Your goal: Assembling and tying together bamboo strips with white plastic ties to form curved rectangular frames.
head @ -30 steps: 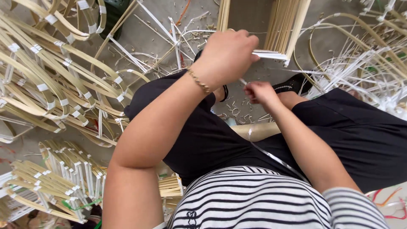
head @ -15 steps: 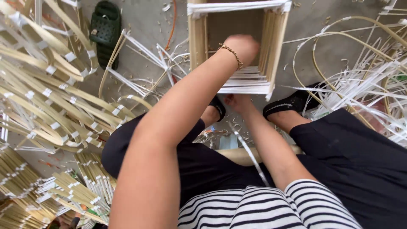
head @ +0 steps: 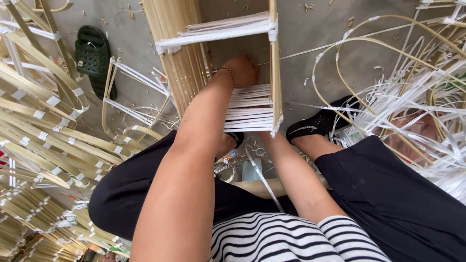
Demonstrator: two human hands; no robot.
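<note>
Head view, looking down over lap and knees to the concrete floor [head: 310,43]. Bamboo frame [head: 275,73] upright between the feet, open box of pale slats, leaning against a bundle of bamboo slats [head: 177,58] on its left side. Two bands of white strip wound across it: upper band [head: 218,30] near the frame's top, lower band [head: 250,109] denser, many turns laid close, at its near edge. Left hand [head: 242,72] reached inside the frame just above the lower band, fingers curled shut in a fist, beaded bracelet [head: 228,73] at the wrist; what the fist grips not visible. Right hand hidden behind the lower band, only the forearm showing; grip impossible to tell. Loose white strip [head: 262,177] trailing from under the band toward the lap. Step in hand, by judgement: winding or tightening the lower band, well advanced. Any further turn would call for tension on the strip and each pass seated snug against the last. Around: black shoe [head: 315,121] right of the frame, dark green clog [head: 92,53] far left, stacked finished frames [head: 43,131] along the left, tangled white strip offcuts [head: 417,97] at right.
</note>
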